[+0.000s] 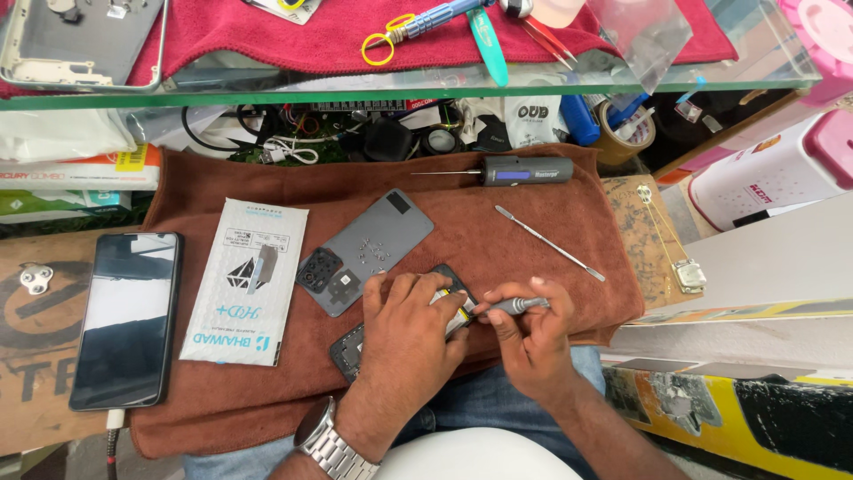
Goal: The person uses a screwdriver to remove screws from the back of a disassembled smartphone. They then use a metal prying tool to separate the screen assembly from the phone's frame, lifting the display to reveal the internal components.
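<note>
a: nearest the lens is the silver metal link wristwatch (330, 444) on the left wrist, at about six o'clock. above it the left hand (404, 333) lies spread over the opened dark smartphone body (355, 348), fingers curled down on it, pinning it to the brown terry cloth mat (524, 249).

b: and the right?

a: the right hand (531, 342) is pinched shut round the slim grey metal precision screwdriver (514, 306), its tip pointing to nine o'clock into the phone's upper end, right beside the left fingertips.

b: so what could go wrong?

a: going left to right: the black glass-fronted smartphone (127, 318) on a cable at nine o'clock sits just off the mat, easy to knock with an elbow. the white printed padded pouch (245, 280) is harmless. the grey removed phone back cover (366, 252), at eleven o'clock from the left hand, has tiny loose silver screws (371, 251) scattered on it; i judge one nudge would send them into the cloth pile.

b: and the driver itself?

a: if it slips it could jab a fingertip or gouge parts inside. the thin steel spudger (551, 243) at one o'clock could roll if the mat gets tugged.
</note>
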